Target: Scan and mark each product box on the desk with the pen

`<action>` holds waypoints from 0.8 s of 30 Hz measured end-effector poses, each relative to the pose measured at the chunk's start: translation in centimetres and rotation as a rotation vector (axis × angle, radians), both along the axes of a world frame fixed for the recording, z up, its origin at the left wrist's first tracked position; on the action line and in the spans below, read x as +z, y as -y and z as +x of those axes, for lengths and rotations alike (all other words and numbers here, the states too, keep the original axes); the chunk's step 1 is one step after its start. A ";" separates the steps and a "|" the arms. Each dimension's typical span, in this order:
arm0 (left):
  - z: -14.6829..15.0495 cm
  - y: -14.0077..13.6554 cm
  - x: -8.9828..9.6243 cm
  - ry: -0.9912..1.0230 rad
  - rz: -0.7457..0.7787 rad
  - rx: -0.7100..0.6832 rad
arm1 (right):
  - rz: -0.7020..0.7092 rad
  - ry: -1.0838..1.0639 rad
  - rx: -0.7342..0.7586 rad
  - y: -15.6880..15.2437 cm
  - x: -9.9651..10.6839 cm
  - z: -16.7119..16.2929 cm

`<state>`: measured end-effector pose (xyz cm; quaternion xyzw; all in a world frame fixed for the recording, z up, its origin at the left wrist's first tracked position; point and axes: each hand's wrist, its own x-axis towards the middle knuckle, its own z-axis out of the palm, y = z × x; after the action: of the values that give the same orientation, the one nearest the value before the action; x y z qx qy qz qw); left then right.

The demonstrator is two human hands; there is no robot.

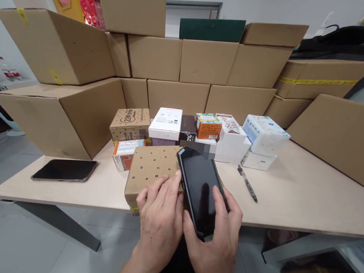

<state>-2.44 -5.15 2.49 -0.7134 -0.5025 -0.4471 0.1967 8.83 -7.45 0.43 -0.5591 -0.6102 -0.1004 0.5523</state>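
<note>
While "22" shows on a carton (130,123) mid-frame, I watch both hands, left (159,216) and right (216,244), grip a phone (199,188) at lower centre.

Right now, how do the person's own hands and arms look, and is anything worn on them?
Both the left hand and the right hand are bare: no gloves, no rings on the fingers that show, no watch or band at either wrist. The forearms are uncovered as far as the picture's lower edge, so no sleeve is visible. No markings can be seen.
</note>
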 end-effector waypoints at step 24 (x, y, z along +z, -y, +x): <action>0.2 -0.2 -0.2 0.019 0.049 0.008 | 0.058 -0.109 -0.031 0.3 0.5 1.2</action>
<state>-2.24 -4.94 2.32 -0.7021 -0.4959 -0.4653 0.2111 10.05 -7.73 0.88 -0.5569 -0.5672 -0.0962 0.5991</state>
